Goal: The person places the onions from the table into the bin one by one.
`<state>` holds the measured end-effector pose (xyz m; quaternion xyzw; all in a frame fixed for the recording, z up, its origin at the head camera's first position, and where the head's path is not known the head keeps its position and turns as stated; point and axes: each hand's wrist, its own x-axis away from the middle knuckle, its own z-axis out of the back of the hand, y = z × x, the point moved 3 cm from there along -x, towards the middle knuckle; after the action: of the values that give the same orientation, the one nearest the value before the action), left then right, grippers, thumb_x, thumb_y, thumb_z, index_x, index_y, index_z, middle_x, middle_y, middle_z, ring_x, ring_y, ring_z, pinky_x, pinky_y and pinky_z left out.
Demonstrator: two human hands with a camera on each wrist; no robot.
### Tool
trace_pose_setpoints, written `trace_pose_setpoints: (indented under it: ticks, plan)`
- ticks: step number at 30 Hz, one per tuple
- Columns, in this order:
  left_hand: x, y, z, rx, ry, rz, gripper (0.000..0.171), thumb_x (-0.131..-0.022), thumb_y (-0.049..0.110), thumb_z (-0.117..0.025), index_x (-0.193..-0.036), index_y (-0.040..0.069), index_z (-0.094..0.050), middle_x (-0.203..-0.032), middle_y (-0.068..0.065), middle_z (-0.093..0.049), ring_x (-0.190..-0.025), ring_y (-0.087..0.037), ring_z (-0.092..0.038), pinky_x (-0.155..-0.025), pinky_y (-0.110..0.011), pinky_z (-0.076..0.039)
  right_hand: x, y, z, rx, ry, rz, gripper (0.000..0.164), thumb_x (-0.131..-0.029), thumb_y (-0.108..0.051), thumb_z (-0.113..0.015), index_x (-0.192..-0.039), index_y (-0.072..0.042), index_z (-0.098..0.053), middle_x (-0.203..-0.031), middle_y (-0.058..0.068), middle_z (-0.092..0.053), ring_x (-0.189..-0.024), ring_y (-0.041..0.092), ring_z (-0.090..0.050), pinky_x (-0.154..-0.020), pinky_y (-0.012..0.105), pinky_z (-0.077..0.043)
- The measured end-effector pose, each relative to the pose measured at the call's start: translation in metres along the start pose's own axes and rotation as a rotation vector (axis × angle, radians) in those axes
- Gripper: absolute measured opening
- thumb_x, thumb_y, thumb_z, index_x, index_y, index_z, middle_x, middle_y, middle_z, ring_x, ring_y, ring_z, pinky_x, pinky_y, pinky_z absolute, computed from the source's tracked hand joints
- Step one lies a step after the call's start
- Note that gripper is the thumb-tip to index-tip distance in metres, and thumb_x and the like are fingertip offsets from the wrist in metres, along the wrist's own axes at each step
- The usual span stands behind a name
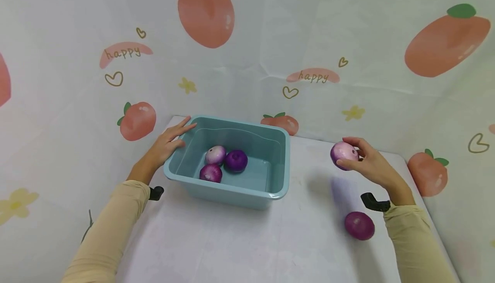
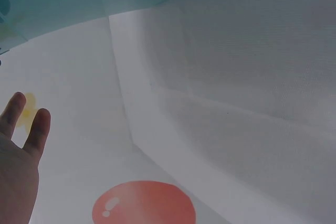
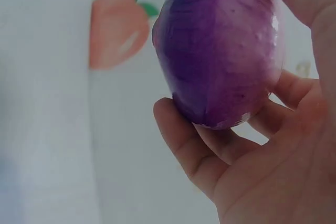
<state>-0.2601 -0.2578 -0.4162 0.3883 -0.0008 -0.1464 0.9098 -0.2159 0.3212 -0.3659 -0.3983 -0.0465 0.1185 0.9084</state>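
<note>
My right hand point(image 1: 369, 162) holds a purple-and-white onion point(image 1: 344, 155) above the right side of the table, fingers and thumb curled round it. The right wrist view shows this onion point(image 3: 220, 51) large, half dark purple and half pale. At the left end of a blue-grey plastic bin point(image 1: 232, 197), my left hand point(image 1: 166, 143) lies by the rim with its fingers extended; whether it touches the rim I cannot tell. Inside the bin sit a pale onion point(image 1: 215, 155), a dark purple onion point(image 1: 236, 161) and a reddish-purple onion point(image 1: 211, 173).
Another red-purple onion point(image 1: 359, 226) lies on the white table point(image 1: 239, 244), in front of my right hand. A pale cloth backdrop point(image 1: 251, 50) printed with fruit rises behind and beside the table.
</note>
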Motion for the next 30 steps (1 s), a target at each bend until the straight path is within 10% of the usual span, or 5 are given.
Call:
trace_pose_setpoints:
  ticks: [14, 30]
  plan:
    - [0.001, 0.001, 0.001, 0.005, 0.008, 0.014, 0.063, -0.095, 0.015, -0.044, -0.155, 0.030, -0.044, -0.172, 0.009, -0.020, -0.158, -0.039, -0.017, -0.113, -0.075, -0.026, -0.056, -0.091, -0.024, -0.037, -0.101, 0.163, 0.063, -0.089, -0.025, -0.078, -0.144, -0.017, -0.050, -0.132, 0.007, -0.058, -0.107, 0.021, -0.059, -0.085, 0.022, -0.054]
    - [0.001, 0.004, 0.001, 0.017, 0.007, 0.034, 0.061, -0.095, 0.017, -0.045, -0.154, 0.032, -0.046, -0.172, 0.010, -0.020, -0.159, -0.038, -0.016, -0.113, -0.077, -0.025, -0.120, -0.159, -0.088, -0.079, -0.291, 0.294, 0.066, -0.083, -0.036, -0.082, -0.142, -0.025, -0.055, -0.131, 0.000, -0.063, -0.111, 0.020, -0.062, -0.094, 0.038, -0.056]
